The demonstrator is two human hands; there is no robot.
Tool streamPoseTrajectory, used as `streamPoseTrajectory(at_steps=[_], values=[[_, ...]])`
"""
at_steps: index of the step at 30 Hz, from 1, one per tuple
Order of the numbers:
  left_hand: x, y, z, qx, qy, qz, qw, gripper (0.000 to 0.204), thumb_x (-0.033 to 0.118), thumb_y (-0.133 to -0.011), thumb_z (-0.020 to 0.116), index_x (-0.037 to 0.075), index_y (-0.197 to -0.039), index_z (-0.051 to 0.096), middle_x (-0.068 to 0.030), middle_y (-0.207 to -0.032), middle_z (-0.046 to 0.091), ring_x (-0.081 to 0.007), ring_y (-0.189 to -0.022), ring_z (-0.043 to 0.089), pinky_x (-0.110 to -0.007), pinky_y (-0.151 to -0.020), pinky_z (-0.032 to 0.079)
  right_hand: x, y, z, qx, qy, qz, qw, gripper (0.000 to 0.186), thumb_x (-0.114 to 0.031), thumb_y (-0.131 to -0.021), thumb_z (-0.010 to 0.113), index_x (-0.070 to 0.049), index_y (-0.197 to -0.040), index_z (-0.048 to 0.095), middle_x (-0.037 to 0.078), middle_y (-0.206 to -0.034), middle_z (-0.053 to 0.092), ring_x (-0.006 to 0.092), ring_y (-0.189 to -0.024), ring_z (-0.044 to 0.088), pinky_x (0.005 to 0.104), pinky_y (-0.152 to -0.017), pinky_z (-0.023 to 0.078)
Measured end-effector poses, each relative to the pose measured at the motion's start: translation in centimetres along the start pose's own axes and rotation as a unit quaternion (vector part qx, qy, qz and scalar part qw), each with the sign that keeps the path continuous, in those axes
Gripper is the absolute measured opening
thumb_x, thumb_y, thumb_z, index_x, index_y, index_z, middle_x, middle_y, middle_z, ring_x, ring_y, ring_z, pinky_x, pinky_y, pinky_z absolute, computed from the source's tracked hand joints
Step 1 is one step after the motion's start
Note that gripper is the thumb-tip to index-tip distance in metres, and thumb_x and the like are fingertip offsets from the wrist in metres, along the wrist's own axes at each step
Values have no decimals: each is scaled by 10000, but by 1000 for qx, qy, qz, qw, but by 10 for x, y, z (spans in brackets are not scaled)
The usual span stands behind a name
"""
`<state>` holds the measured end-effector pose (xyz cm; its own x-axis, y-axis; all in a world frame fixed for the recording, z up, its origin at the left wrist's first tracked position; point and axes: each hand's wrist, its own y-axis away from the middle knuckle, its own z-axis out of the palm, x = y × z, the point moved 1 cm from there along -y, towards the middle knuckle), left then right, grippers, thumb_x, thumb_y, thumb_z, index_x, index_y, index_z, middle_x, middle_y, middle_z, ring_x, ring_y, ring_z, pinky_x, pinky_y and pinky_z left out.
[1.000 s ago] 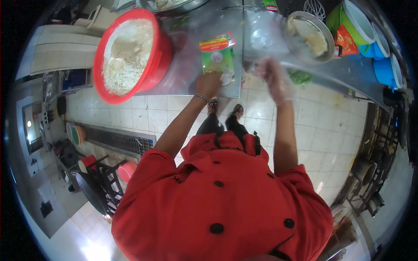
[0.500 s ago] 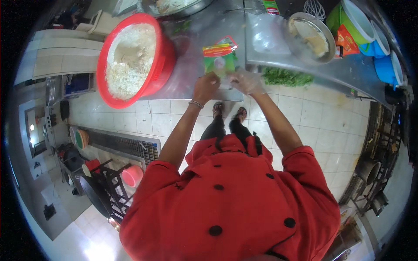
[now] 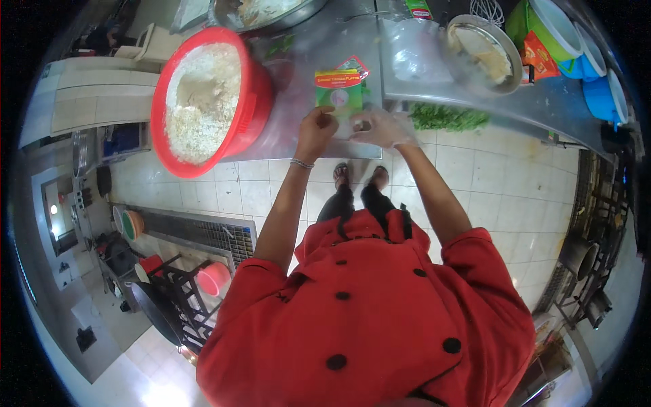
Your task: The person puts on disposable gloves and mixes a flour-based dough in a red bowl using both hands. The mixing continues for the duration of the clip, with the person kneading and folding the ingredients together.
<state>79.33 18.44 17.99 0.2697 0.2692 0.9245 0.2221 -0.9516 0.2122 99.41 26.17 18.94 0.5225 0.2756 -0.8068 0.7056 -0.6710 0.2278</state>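
Note:
My left hand (image 3: 317, 129), bare with a bracelet at the wrist, has curled fingers just below a green packet (image 3: 339, 92) on the steel counter (image 3: 325, 41). What it grips, if anything, is too small to make out. My right hand (image 3: 378, 130), in a loose clear plastic glove, faces it with bent fingers, pinched on something small that I cannot make out. To the left of my hands, a large red tub (image 3: 249, 115) of white flour-like powder (image 3: 200, 102) sits at the counter's edge.
A clear plastic bag (image 3: 413, 51), steel bowl (image 3: 485, 57), whisk (image 3: 487, 12), orange packet (image 3: 536, 62), green tub (image 3: 519, 27) and blue tubs (image 3: 598, 98) line the right. Chopped greens (image 3: 444, 115) show beyond the counter's edge. A steel tray (image 3: 258, 20) is at the back.
My right hand has swept left from over the right side to face my left hand and bent its fingers. My left hand has shifted slightly left on the packet's near end.

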Motion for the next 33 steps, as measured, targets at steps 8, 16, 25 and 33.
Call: streamPoseTrajectory(at_steps=[8, 16, 25, 33], values=[[9, 2, 0, -18, -54, -15, 998, 328, 9, -810, 605, 41, -1136, 597, -58, -894, 680, -126, -788, 634, -271, -663, 520, 13, -13, 39, 83, -219, -33, 972, 253, -154, -832, 659, -23, -1046, 684, 95, -951, 701, 182, -884, 656, 309, -799, 508], [-1, 14, 0, -52, -284, 49, 956, 234, 120, -809, 597, 62, -1034, 625, -114, -837, 683, -249, -750, 665, -366, -697, 517, 23, -19, 36, 72, -354, 119, 925, 207, -90, -859, 639, 26, -1026, 676, 95, -924, 706, 138, -876, 650, 257, -822, 497], [-21, 9, 10, 0, -241, 26, 970, 241, 202, -782, 659, 85, -984, 598, -134, -862, 692, -319, -820, 669, -416, -741, 523, 54, -31, 84, 68, -296, 39, 952, 231, -251, -855, 647, -51, -963, 690, 114, -869, 701, 268, -834, 669, 396, -769, 508], [-17, 15, 18, 68, -317, 7, 946, 309, 286, -770, 679, 161, -1018, 545, -91, -803, 691, -316, -780, 672, -436, -691, 499, -3, -5, 57, 121, -67, 31, 990, 170, -201, -883, 560, -82, -948, 661, 187, -907, 657, 364, -867, 635, 440, -754, 492]])
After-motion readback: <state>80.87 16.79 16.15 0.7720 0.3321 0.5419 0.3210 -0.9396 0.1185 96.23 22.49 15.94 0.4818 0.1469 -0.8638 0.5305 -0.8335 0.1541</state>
